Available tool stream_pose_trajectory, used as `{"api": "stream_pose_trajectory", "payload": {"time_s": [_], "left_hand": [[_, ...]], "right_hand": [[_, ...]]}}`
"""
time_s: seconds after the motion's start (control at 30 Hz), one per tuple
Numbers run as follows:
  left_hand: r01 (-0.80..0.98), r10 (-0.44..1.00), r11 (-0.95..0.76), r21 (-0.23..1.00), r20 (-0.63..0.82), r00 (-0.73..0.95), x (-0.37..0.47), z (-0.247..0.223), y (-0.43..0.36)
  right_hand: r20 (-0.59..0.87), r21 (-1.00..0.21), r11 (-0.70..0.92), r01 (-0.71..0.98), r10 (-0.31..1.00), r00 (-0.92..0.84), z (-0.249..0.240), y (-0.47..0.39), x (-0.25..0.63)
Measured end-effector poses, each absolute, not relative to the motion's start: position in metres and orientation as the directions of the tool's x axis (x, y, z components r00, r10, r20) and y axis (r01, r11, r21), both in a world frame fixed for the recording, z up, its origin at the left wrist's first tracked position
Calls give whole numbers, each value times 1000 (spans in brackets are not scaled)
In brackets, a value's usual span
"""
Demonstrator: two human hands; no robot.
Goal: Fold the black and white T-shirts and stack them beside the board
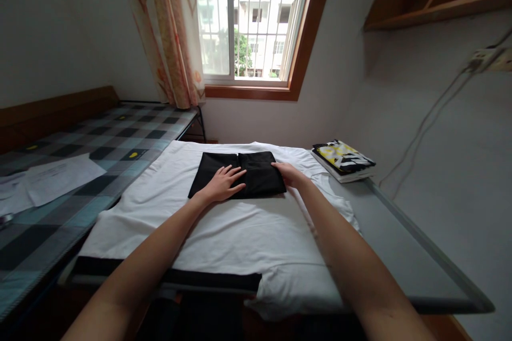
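A flat black rectangular piece (262,184) with a seam or gap down its middle lies on a spread white T-shirt (240,234). Whether it is folded cloth or a folder I cannot tell. My left hand (224,182) rests palm down on its left half, fingers spread, holding nothing. At the right edge, my right hand (288,173) pinches the black piece, thumb on top and the other fingers mostly hidden under or behind the edge. The shirt's sleeve (296,287) hangs over the table's front edge.
The grey table (400,245) bears a stack of folded clothes (344,160) at its back right. To the left, a bed with a checked sheet (148,136) holds some papers (60,178). A window (256,21), a curtain (176,32) and a wall shelf (440,10) surround the space.
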State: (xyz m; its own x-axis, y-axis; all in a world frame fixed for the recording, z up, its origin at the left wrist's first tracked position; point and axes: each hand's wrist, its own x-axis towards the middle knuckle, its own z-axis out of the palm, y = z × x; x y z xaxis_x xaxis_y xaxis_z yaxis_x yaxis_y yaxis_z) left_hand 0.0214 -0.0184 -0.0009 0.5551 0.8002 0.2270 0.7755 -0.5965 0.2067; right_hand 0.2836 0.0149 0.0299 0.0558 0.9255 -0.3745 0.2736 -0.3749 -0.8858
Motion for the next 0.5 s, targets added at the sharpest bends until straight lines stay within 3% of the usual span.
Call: {"api": "stream_pose_trajectory", "payload": {"time_s": [0.17,0.3,0.4,0.5], "left_hand": [[693,810,-586,421,311,497,19,5,-13],[564,818,-567,600,491,300,10,17,-7],[578,829,-521,628,533,168,4,20,-4],[622,832,-518,587,515,207,6,13,-2]], "right_hand": [[-372,-866,-358,349,928,27,39,18,282],[-352,-832,-329,447,935,32,53,20,299],[-325,-791,-306,531,944,61,68,20,326],[-320,-728,-324,604,940,118,82,18,356]]}}
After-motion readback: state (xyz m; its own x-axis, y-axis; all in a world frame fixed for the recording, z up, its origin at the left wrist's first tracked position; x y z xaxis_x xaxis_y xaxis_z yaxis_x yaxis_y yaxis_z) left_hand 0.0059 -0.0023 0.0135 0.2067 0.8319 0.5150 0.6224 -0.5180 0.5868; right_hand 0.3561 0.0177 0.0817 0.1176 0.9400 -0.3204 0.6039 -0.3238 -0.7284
